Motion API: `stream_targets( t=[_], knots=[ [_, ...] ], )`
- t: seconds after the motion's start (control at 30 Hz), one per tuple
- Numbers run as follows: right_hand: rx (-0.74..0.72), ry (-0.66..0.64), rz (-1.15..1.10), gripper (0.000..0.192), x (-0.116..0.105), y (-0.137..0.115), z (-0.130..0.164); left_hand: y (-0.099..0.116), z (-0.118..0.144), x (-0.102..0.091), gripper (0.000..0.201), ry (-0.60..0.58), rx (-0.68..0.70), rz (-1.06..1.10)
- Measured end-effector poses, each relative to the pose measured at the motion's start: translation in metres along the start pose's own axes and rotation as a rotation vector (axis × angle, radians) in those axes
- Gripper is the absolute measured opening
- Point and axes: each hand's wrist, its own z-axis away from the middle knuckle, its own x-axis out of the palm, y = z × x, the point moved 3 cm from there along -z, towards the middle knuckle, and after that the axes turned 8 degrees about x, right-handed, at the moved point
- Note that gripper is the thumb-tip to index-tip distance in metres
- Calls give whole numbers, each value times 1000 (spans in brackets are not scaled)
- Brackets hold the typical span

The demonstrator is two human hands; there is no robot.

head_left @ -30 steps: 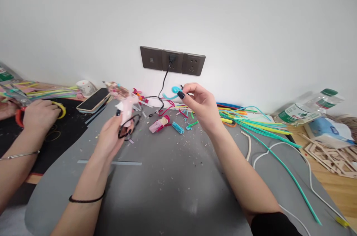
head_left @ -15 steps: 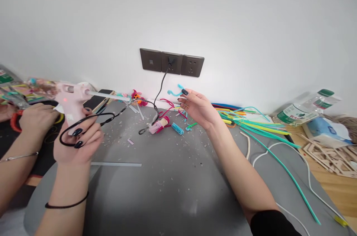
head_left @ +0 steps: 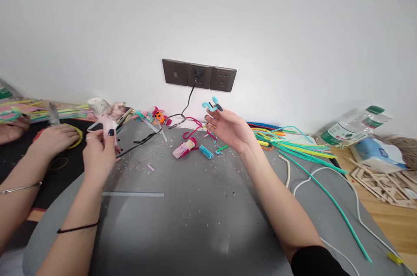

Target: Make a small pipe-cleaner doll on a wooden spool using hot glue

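One glue gun (head_left: 108,126): gripped by left hand (head_left: 100,154)
Blue curl (head_left: 206,105): pinched by right hand (head_left: 230,129), well right of glue gun

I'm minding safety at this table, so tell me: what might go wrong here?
The black cord, running from the left hand to the wall socket past loose pale strips, could drag them. The pink glue gun, if hot, might burn the other person's nearer hand. The small blue curl, pinched in the right hand, could slip.
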Motion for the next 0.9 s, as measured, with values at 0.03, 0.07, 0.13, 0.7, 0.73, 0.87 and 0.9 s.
stream_targets(
  t=[0.03, 0.07, 0.13, 0.7, 0.73, 0.87, 0.9],
  knots=[
    [-6, -3, 7, 16, 1, -1, 0, 0, 0, 2, 28, -53, -37, -156],
    [-10, -2, 13, 18, 1, -1, 1, 1, 0, 4, 31, -110, -67, -309],
    [-15, 16, 42, 22, 2, 0, 2, 5, 0, 11, 36, -248, -48, -536],
    [-139, -71, 1831, 43, 111, 83, -185, 2, 15, 13, 46, -409, 176, -798],
    [-103, -85, 1880, 42, 112, 86, -188, 1, 15, 9, 46, -415, 165, -782],
    [-226, -26, 1929, 31, 108, 84, -165, 3, 14, -9, 44, -394, 139, -717],
    [-264, -10, 1908, 26, 104, 82, -153, 6, 15, -12, 42, -367, 147, -688]
  ],
)
